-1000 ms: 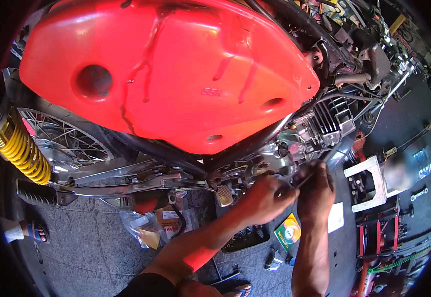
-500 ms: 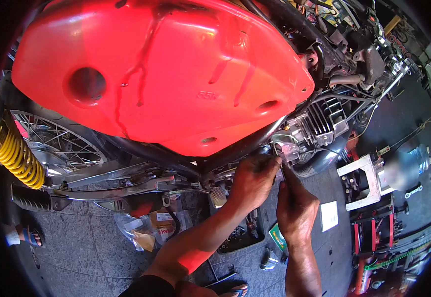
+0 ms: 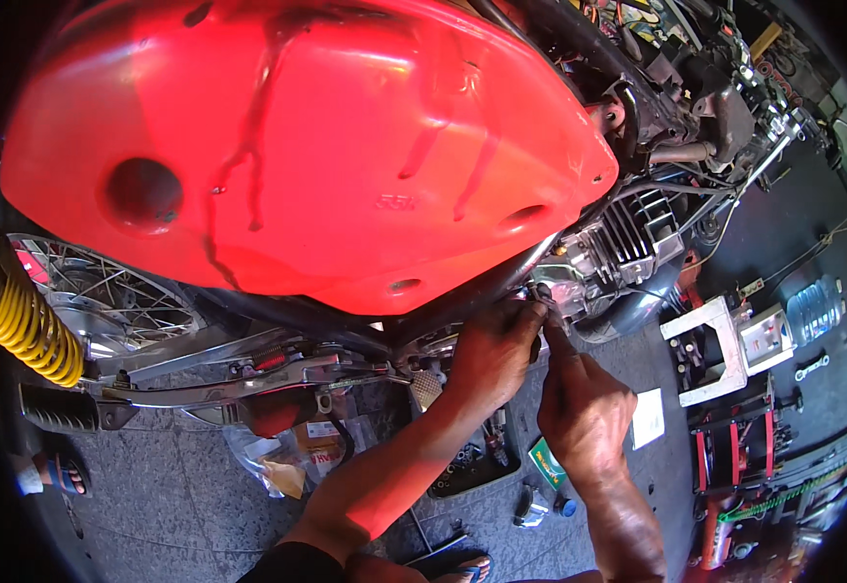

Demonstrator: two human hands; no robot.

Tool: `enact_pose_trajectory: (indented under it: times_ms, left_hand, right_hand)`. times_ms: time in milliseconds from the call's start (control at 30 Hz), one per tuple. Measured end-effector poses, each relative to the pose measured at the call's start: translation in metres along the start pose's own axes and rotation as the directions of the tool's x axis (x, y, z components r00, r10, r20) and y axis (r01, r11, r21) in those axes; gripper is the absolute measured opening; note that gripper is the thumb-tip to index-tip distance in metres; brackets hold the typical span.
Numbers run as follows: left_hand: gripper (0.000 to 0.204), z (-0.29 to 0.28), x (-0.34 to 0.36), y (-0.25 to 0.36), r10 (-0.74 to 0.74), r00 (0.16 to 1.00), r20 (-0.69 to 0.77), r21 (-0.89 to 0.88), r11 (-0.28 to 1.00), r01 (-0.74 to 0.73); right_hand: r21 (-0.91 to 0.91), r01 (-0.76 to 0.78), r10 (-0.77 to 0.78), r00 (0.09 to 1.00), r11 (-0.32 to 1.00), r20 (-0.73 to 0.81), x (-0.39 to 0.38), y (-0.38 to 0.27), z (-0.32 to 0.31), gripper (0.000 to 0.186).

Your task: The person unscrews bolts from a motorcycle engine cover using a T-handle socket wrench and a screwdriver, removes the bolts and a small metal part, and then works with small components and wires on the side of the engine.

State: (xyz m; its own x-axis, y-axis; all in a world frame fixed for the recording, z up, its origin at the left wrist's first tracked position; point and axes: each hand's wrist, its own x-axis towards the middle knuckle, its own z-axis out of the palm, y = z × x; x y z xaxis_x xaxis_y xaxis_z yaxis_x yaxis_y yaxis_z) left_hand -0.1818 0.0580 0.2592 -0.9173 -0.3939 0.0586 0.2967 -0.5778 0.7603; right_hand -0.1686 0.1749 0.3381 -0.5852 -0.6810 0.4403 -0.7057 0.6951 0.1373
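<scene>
A red panel or tank (image 3: 316, 175) covers much of the upper view above the motorcycle's frame and finned engine (image 3: 637, 238). My left hand (image 3: 496, 355) is closed at the engine's lower left, thumb and fingers at a small metal piece, possibly a tool (image 3: 541, 296), too hidden to name. My right hand (image 3: 587, 413) is just below and right, its index finger reaching up to that same piece and the other fingers curled. I cannot tell what is inside either grip.
A yellow shock spring (image 3: 30, 325) and footpeg (image 3: 59, 406) sit left. Plastic bags (image 3: 282, 457) and a black parts tray (image 3: 472, 476) lie on the floor. A white metal stand (image 3: 695, 360), water jug (image 3: 814, 311) and red-black rack (image 3: 734, 447) are right. Someone's sandalled foot (image 3: 64, 476) is lower left.
Both hands have shifted left and up toward the engine. The right hand's index finger now reaches further along the metal piece. The long bar seen earlier is now mostly hidden.
</scene>
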Motion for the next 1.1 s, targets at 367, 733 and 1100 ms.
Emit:
enact_pose_trajectory:
  times_ms: [367, 733, 1100]
  left_hand:
    - [0.028, 0.002, -0.001, 0.009, -0.098, 0.995, 0.027, -0.037, 0.994, 0.099]
    - [0.027, 0.007, -0.003, 0.016, -0.097, 0.995, -0.039, -0.056, 0.994, 0.095]
    - [0.024, 0.011, -0.004, 0.014, -0.099, 0.994, -0.042, -0.181, 0.979, 0.090]
  right_hand:
    - [0.837, -0.494, 0.590, 0.611, -0.237, 0.528, -0.013, -0.029, 0.009, 0.034]
    - [0.442, -0.375, 0.111, 0.649, -0.815, 0.753, -0.078, -0.010, 0.000, 0.046]
    - [0.650, -0.213, 0.400, 0.637, -0.730, 0.658, -0.076, -0.004, 0.009, 0.039]
